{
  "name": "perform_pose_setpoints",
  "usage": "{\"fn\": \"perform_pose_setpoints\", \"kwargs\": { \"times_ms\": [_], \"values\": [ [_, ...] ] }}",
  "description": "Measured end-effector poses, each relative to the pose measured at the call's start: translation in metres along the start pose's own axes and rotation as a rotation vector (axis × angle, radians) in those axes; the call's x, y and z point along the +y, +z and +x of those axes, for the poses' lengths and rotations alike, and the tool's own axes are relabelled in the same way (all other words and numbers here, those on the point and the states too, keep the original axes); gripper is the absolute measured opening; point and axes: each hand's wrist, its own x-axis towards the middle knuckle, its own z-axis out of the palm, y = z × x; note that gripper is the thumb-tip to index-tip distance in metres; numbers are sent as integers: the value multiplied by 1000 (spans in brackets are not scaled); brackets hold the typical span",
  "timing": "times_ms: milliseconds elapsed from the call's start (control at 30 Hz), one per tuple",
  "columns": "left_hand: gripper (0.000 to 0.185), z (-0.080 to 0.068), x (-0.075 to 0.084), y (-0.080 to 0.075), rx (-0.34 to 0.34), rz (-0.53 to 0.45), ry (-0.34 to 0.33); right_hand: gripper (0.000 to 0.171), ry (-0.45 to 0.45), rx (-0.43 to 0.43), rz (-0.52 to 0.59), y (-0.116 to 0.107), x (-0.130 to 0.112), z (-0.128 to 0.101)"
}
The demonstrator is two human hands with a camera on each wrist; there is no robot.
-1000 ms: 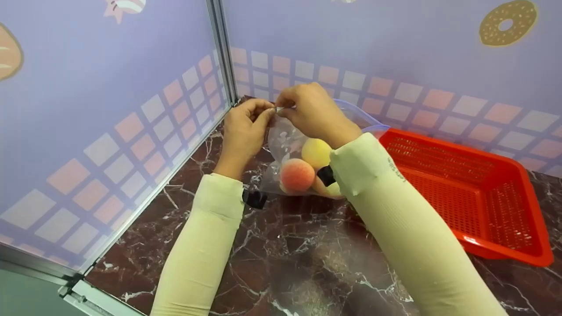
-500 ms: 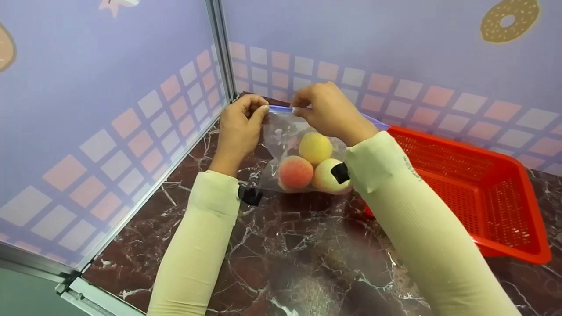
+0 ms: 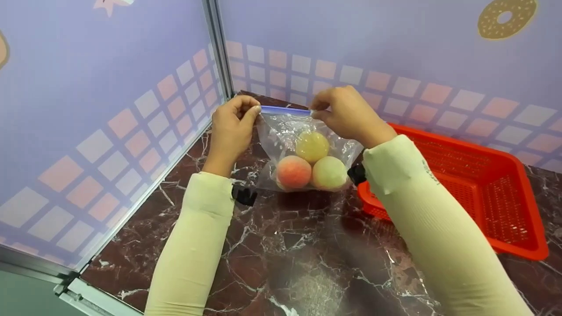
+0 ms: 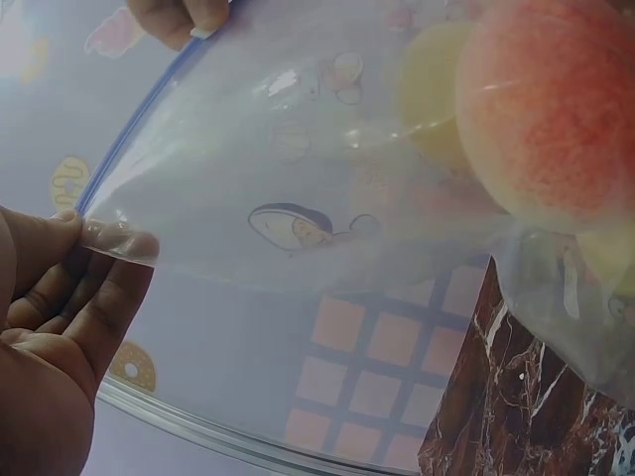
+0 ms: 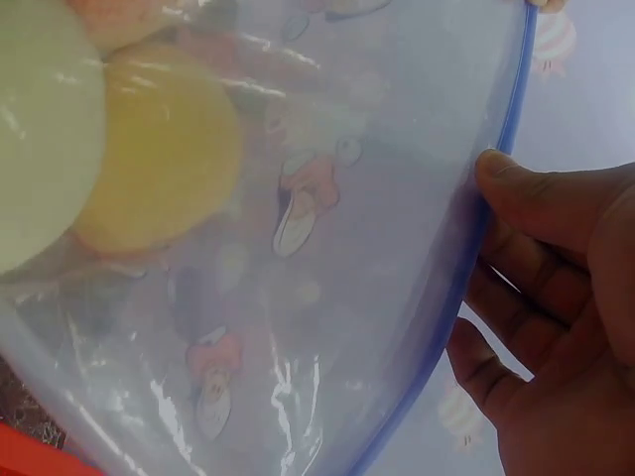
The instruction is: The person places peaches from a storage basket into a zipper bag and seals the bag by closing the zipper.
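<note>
A clear zip bag with a blue-purple zip strip stands upright on the table, bulging at the bottom. Inside it lie a red-orange peach, a yellow round fruit and a pale green-yellow round fruit. My left hand pinches the left end of the strip between thumb and fingers. Further right along the strip, my right hand pinches it between thumb and forefinger. In the right wrist view the right thumb presses on the blue strip, the fingers behind it.
A red plastic basket stands to the right, partly behind my right forearm. Patterned walls meet at a metal corner post behind the bag. The dark marbled tabletop stretches in front.
My right hand has slid right along the zip strip, away from the left hand, leaving a flat straight length between them. The left hand has shifted slightly left, still pinching the corner.
</note>
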Motion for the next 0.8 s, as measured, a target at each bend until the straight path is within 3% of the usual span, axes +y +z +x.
{"fn": "perform_pose_setpoints", "kwargs": {
  "times_ms": [367, 800],
  "values": [
    [9, -1, 0, -6, -25, -9, -55, 17, 79, -3, 18, -5, 20, -13],
    [11, -5, -4, -13, -9, -40, -102, 15, 106, 30, 56, -3, 37, -26]
  ]
}}
